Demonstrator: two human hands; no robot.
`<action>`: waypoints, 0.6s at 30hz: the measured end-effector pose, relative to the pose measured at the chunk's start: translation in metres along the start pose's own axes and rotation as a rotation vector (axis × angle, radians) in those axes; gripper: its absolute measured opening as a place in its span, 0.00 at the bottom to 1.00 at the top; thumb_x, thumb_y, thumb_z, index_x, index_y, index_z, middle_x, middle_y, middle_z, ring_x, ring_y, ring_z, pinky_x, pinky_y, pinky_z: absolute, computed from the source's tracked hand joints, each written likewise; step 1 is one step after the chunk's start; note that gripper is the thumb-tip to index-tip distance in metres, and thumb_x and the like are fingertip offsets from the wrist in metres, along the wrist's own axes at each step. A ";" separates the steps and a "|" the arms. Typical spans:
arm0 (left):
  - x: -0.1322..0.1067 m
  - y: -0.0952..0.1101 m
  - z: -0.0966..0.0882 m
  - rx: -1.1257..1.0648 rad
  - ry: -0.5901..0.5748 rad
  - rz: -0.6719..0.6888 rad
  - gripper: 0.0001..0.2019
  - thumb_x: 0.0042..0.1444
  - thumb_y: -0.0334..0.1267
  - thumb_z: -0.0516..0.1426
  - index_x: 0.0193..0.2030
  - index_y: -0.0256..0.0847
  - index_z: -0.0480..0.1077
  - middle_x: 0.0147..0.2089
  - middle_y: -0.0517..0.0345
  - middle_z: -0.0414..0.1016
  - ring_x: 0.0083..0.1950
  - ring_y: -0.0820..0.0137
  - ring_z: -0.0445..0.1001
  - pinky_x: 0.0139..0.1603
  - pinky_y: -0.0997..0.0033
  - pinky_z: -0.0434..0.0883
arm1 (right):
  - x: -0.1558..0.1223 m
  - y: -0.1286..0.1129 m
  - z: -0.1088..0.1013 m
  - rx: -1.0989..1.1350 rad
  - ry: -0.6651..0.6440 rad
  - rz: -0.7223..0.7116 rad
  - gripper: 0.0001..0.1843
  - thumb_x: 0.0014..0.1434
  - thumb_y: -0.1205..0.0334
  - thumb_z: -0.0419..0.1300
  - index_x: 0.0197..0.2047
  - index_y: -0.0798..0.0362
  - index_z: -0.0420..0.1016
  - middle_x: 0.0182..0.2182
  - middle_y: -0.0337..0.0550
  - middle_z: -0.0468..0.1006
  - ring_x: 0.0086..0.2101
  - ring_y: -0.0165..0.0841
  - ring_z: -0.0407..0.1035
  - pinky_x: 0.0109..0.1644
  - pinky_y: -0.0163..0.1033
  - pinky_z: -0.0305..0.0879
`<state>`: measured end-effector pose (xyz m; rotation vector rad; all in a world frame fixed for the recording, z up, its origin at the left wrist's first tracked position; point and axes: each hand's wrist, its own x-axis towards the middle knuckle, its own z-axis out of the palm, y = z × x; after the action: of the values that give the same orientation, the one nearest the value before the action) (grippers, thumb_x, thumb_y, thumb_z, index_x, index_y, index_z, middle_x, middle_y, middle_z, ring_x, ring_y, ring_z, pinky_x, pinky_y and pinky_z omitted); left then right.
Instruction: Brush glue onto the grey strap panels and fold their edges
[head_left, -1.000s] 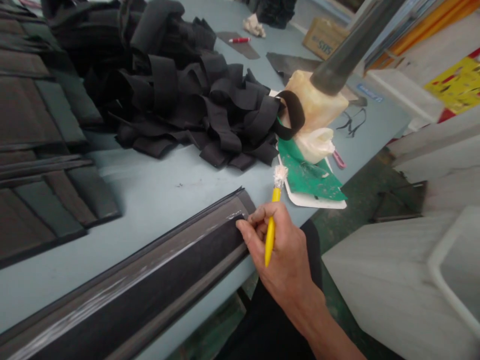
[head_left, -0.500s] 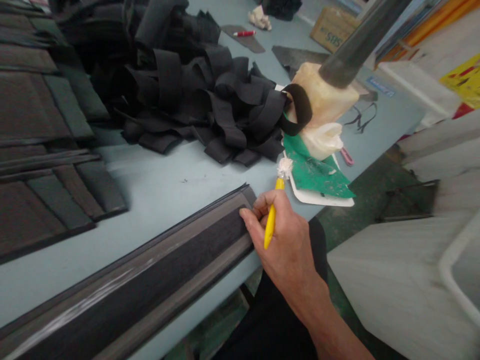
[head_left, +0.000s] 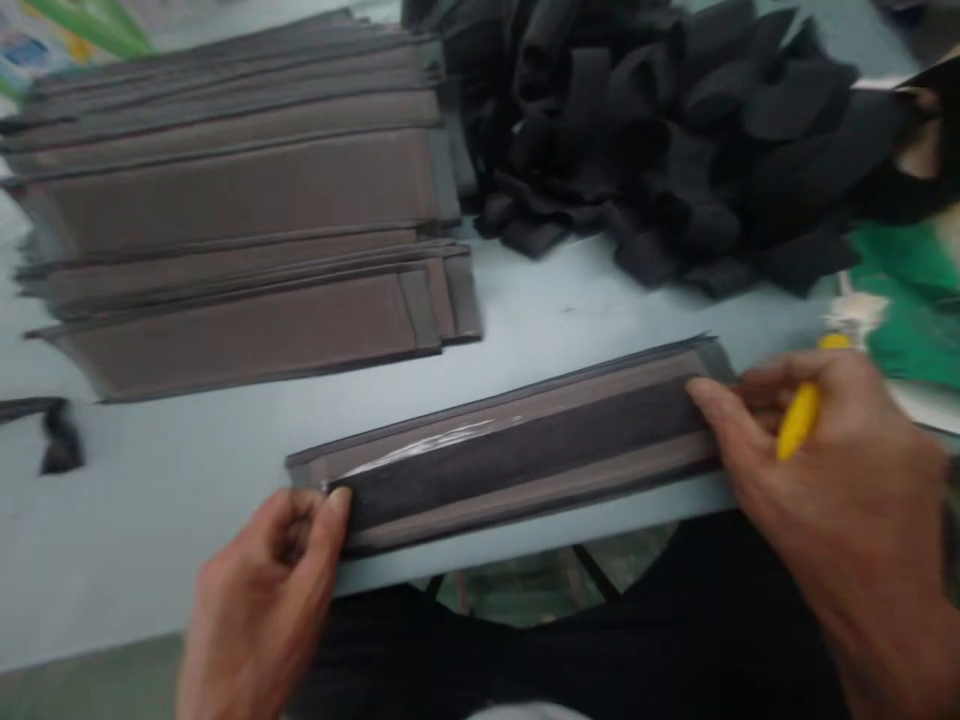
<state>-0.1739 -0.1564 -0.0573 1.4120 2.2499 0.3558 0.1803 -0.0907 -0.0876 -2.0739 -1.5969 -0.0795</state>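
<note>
A black fabric strip (head_left: 517, 450) lies lengthwise along a brown panel with dark edges (head_left: 450, 520) near the table's front edge. Wet-looking white streaks (head_left: 435, 440) show beside the strip's upper edge. My left hand (head_left: 277, 570) pinches the strip's left end between thumb and fingers. At the other end, my right hand (head_left: 832, 480) presses the strip with its thumb while also gripping a yellow-handled brush (head_left: 799, 420). The brush's white, clotted tip (head_left: 857, 312) points away from me, beside a green sheet (head_left: 907, 300).
Several stacked brown panels (head_left: 247, 200) cover the back left of the table (head_left: 165, 530). A heap of black strips (head_left: 675, 150) lies at the back right. A small dark strip piece (head_left: 60, 440) rests at the far left. My dark-clothed legs are below the front edge.
The view has swung left, bringing my left hand and the whole panel into sight. My right hand stays at the strip's right end with the brush.
</note>
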 end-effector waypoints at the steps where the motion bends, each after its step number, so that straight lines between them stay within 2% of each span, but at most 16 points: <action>1: 0.000 0.001 -0.002 0.040 0.031 0.005 0.21 0.65 0.60 0.55 0.33 0.44 0.70 0.23 0.65 0.68 0.25 0.71 0.66 0.28 0.71 0.62 | 0.001 0.000 0.000 -0.012 -0.012 0.008 0.21 0.64 0.38 0.62 0.34 0.46 0.65 0.29 0.46 0.76 0.25 0.40 0.69 0.30 0.44 0.57; 5: 0.003 0.013 -0.002 0.059 0.047 0.067 0.22 0.65 0.59 0.53 0.29 0.45 0.67 0.20 0.67 0.66 0.22 0.71 0.64 0.27 0.70 0.60 | 0.001 -0.003 -0.004 -0.024 -0.054 0.032 0.19 0.61 0.44 0.67 0.34 0.45 0.63 0.29 0.48 0.77 0.27 0.42 0.71 0.28 0.45 0.55; 9: 0.004 0.022 -0.005 0.021 0.017 0.086 0.19 0.65 0.56 0.52 0.28 0.45 0.64 0.19 0.67 0.65 0.22 0.71 0.64 0.27 0.69 0.60 | -0.003 -0.007 -0.007 -0.065 -0.031 0.063 0.17 0.59 0.46 0.67 0.35 0.45 0.64 0.31 0.48 0.77 0.29 0.44 0.72 0.32 0.46 0.61; 11: 0.004 0.022 -0.006 0.008 0.007 0.100 0.19 0.65 0.55 0.52 0.28 0.45 0.65 0.19 0.67 0.65 0.21 0.71 0.64 0.27 0.69 0.59 | -0.003 -0.008 -0.006 -0.078 -0.040 0.090 0.18 0.58 0.44 0.66 0.35 0.45 0.64 0.31 0.49 0.77 0.30 0.45 0.72 0.35 0.48 0.62; 16: 0.007 0.020 -0.005 -0.006 0.018 0.109 0.18 0.63 0.54 0.53 0.27 0.46 0.65 0.18 0.67 0.64 0.20 0.71 0.63 0.25 0.70 0.58 | 0.004 -0.009 -0.001 -0.028 -0.041 0.149 0.28 0.48 0.27 0.56 0.32 0.44 0.60 0.28 0.49 0.72 0.31 0.51 0.71 0.40 0.57 0.66; 18: 0.008 0.021 -0.005 0.000 0.013 0.101 0.18 0.63 0.54 0.52 0.27 0.46 0.66 0.17 0.67 0.65 0.20 0.70 0.64 0.25 0.69 0.58 | 0.005 -0.010 -0.001 -0.025 -0.037 0.167 0.30 0.45 0.25 0.55 0.32 0.44 0.59 0.29 0.49 0.72 0.32 0.53 0.71 0.43 0.61 0.66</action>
<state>-0.1635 -0.1403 -0.0454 1.5319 2.1936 0.3983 0.1731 -0.0849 -0.0818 -2.2312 -1.4446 -0.0025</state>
